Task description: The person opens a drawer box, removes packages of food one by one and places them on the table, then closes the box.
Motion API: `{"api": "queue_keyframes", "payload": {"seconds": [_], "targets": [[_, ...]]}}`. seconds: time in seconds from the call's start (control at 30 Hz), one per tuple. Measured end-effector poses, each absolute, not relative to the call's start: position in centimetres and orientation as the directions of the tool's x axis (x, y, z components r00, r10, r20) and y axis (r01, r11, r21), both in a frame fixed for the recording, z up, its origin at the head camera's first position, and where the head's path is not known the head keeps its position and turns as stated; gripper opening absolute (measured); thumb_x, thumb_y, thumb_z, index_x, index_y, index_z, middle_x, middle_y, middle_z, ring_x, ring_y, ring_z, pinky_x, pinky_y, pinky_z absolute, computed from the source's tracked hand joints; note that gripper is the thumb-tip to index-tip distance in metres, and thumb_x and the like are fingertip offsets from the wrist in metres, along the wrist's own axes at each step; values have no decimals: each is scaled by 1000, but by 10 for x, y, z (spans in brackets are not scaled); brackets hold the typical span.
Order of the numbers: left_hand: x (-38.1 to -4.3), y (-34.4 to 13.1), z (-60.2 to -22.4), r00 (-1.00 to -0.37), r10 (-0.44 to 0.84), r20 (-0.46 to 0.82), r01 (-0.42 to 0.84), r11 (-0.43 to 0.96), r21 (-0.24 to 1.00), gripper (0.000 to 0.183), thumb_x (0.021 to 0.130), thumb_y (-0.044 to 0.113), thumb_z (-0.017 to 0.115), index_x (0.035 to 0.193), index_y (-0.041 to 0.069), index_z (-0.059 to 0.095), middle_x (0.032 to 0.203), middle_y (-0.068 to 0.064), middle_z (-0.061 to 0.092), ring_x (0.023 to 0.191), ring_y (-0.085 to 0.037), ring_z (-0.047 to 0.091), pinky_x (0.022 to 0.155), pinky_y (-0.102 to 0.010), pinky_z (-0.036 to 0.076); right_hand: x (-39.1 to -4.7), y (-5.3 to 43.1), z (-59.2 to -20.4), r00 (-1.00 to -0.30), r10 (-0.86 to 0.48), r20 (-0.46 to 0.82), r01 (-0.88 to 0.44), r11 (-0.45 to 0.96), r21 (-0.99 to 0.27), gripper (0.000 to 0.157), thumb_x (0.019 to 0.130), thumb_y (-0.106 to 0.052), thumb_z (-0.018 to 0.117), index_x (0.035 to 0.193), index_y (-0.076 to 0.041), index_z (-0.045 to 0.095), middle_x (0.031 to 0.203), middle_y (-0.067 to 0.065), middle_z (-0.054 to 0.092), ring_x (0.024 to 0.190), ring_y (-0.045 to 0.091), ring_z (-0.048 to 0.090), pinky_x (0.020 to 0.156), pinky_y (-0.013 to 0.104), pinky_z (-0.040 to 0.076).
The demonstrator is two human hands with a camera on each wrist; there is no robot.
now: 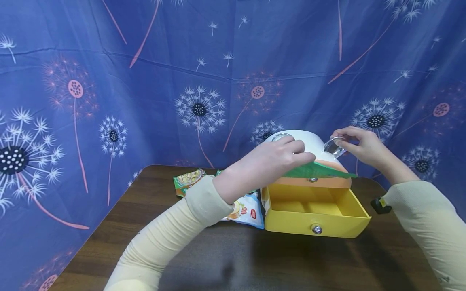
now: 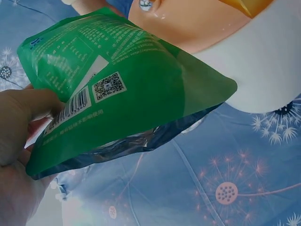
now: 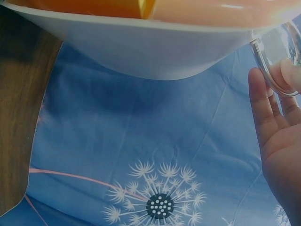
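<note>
My left hand (image 1: 274,161) holds a green plastic pouch (image 2: 155,94) with a barcode, a QR code and fine print on it. In the head view that hand hides part of the pouch, which overlaps the front of a rounded white drawer box (image 1: 307,141). With thumb and fingers, my right hand (image 1: 364,147) pinches a shiny silver ear-shaped ring (image 3: 268,70) at the top right of the box. Below, the yellow drawer (image 1: 291,223) is pulled out with a bare interior, while the peach drawer (image 1: 338,183) above it is closed.
Left of the box, a white and blue bag (image 1: 251,212) and a green and orange food packet (image 1: 193,178) lie on the dark wooden table (image 1: 218,258), partly behind my left arm. A blue dandelion-print curtain (image 1: 164,81) hangs behind the table.
</note>
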State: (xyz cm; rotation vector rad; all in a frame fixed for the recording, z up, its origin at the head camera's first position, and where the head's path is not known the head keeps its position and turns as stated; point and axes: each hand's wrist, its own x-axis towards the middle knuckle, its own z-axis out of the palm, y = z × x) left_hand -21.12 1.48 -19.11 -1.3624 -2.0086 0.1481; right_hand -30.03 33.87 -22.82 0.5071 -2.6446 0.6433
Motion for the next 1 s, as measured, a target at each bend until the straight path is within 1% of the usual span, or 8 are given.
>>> {"api": "queue_keyframes", "payload": {"seconds": [0.13,0.27,0.33,0.4,0.53,0.63,0.8,1.0], "targets": [[-213,10,-191,-200,847,493,763,450,-464,29,95,3,45,114,20,58,101,2,58,91,-14,53,74,-21,49,-300,339,-228,-865,-253,433,-424,831,-361,29,94,-25,56,118,-11,61,120,13,57,102,19,55,81,50,49],[-214,6,-189,-195,838,510,766,455,-454,31,93,-1,46,113,19,59,100,0,58,92,-15,53,72,-21,51,-300,339,-228,-862,-255,439,-428,830,-359,28,94,-24,57,117,-11,62,119,12,58,94,-8,49,82,50,48],[-215,4,-188,-192,831,521,769,458,-446,32,92,-2,47,113,19,60,100,0,58,93,-15,53,72,-21,52,-301,339,-228,-860,-257,441,-431,829,-356,27,94,-24,57,117,-10,62,119,12,58,92,-11,47,82,51,48],[-215,2,-187,-193,825,531,772,462,-436,32,92,-1,49,113,19,60,101,0,59,96,-15,55,75,-23,53,-300,339,-228,-860,-257,441,-431,829,-357,27,94,-23,57,117,-10,62,119,13,58,97,2,54,82,51,48],[-215,-3,-186,-198,811,551,779,471,-415,31,91,0,52,114,19,61,106,0,61,99,-14,55,74,-23,54,-300,339,-228,-864,-256,434,-427,829,-361,27,94,-23,56,117,-9,61,119,14,58,104,32,56,77,35,54],[-216,-6,-185,-193,803,564,771,479,-419,31,91,0,53,113,19,62,107,0,61,97,-13,55,70,-22,53,-300,339,-227,-867,-252,430,-422,830,-365,27,94,-24,57,117,-10,61,119,13,58,101,17,57,71,13,48],[-216,-11,-185,-173,787,593,750,495,-439,31,91,-4,50,110,18,60,101,1,60,93,-14,54,66,-22,52,-300,340,-228,-865,-255,432,-427,826,-368,27,94,-25,57,117,-11,62,117,13,58,88,-19,40,67,3,37],[-217,-18,-186,-150,779,609,739,497,-454,38,89,-9,47,112,19,59,98,1,59,89,-15,53,58,-24,51,-300,339,-227,-863,-255,436,-431,823,-370,26,94,-23,57,116,-11,62,117,12,58,86,-21,39,68,2,38]]}}
